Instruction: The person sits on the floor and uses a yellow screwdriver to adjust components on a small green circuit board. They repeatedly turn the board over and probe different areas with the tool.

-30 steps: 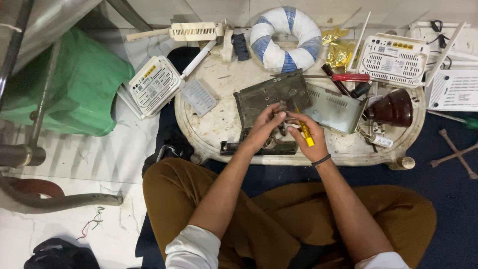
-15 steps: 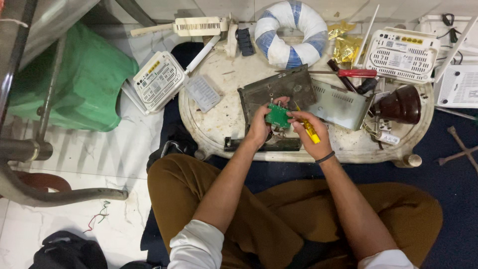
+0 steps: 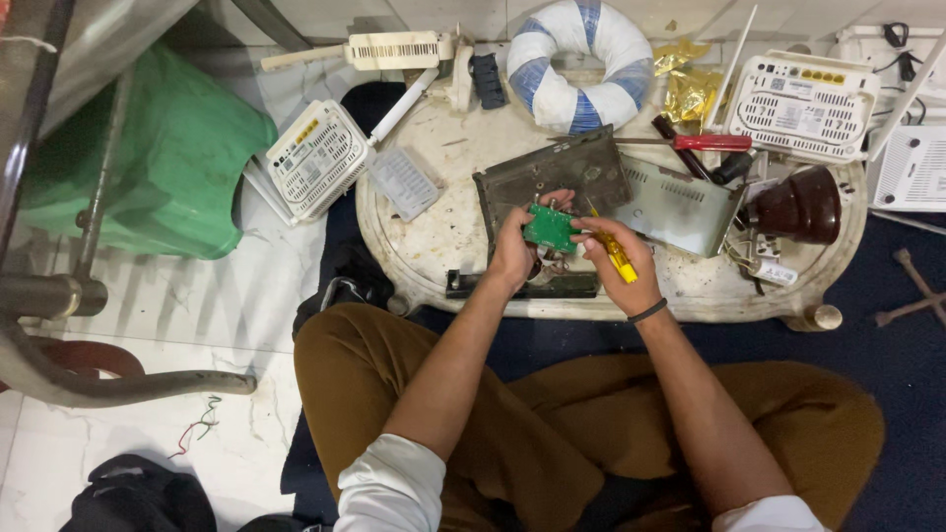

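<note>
Green circuit board (image 3: 550, 227), held over low round table (image 3: 443, 227).
Left hand (image 3: 514, 251) is pinching the board's edge; right hand (image 3: 616, 258) is gripping a yellow screwdriver (image 3: 618, 254), fingers touching the board.

Single head view, steeply downward, close above low table (image 3: 443, 236).

Low tabletop (image 3: 443, 236) in front of the seated person. Circuit board (image 3: 550, 227) held between left hand (image 3: 514, 251) and right hand (image 3: 616, 258), above the open casing (image 3: 552, 177). Tape roll (image 3: 579, 64) behind it, router (image 3: 803, 103) far right, another router (image 3: 317, 158) off the left edge.
</note>
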